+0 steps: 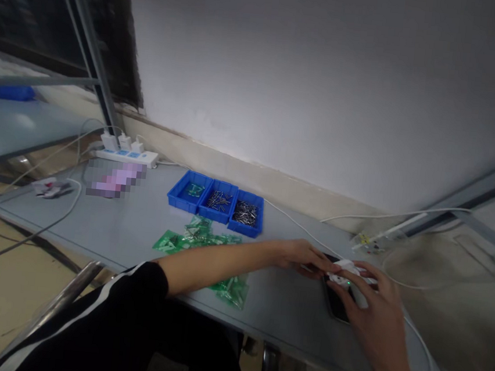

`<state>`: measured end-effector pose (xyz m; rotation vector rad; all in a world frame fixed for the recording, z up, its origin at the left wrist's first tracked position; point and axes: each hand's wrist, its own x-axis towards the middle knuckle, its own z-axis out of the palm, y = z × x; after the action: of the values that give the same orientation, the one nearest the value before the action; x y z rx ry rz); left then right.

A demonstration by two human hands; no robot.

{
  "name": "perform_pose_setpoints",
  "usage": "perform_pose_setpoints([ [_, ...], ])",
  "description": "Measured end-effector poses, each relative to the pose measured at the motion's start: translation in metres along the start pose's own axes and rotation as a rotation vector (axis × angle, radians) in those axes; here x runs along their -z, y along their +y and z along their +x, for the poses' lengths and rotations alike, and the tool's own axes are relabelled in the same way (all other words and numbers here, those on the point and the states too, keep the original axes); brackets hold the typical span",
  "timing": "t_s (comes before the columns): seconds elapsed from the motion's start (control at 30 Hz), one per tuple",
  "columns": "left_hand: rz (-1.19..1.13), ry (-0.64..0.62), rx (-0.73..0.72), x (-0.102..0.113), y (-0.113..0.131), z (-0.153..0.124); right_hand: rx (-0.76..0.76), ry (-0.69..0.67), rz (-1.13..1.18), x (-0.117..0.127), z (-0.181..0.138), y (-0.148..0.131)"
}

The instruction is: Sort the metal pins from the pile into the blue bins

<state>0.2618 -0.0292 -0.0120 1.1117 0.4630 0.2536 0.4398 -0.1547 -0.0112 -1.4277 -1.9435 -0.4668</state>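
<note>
At the right side of the table, both hands meet at a small white device (343, 274) with a green light; its exact kind is hard to make out. My right hand (378, 306) is closed around it from the right, thumb in front and fingers behind. My left hand (304, 257) reaches across and grips its left edge with the fingertips. Beneath the hands lies a dark, flat, phone-like slab (337, 305), partly covered. Several green clear bags (232, 292) of small metal parts lie beside and behind my left forearm.
Three blue bins (246, 228) of small parts stand in a row near the wall. A white power strip (130, 157) with plugs sits at the back left, near a blurred pink item (119, 180). White cables (290, 217) run along the back and right edge.
</note>
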Motion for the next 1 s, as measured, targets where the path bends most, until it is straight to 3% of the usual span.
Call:
perform_pose_setpoints([
  [0.33, -0.034, 0.027, 0.011, -0.008, 0.009, -0.002, -0.104, 0.186, 0.067, 0.007, -0.001, -0.028],
  [0.53, -0.046, 0.028, -0.047, 0.002, -0.003, -0.002, -0.292, 0.198, 0.428, 0.003, -0.001, -0.062],
  [0.6, -0.044, 0.022, -0.066, 0.007, -0.005, -0.002, -0.379, 0.15, 0.528, -0.003, -0.002, -0.07],
  [0.67, -0.045, 0.038, -0.071, 0.011, -0.005, -0.002, -0.373, 0.033, 0.557, -0.009, -0.003, -0.075],
  [0.87, -0.083, 0.136, -0.058, 0.021, 0.009, -0.007, -0.06, -0.38, 0.451, -0.031, -0.01, -0.078],
  [1.0, -0.096, 0.142, -0.054, 0.023, 0.01, -0.009, 0.036, -0.385, 0.379, -0.043, -0.02, -0.076],
])
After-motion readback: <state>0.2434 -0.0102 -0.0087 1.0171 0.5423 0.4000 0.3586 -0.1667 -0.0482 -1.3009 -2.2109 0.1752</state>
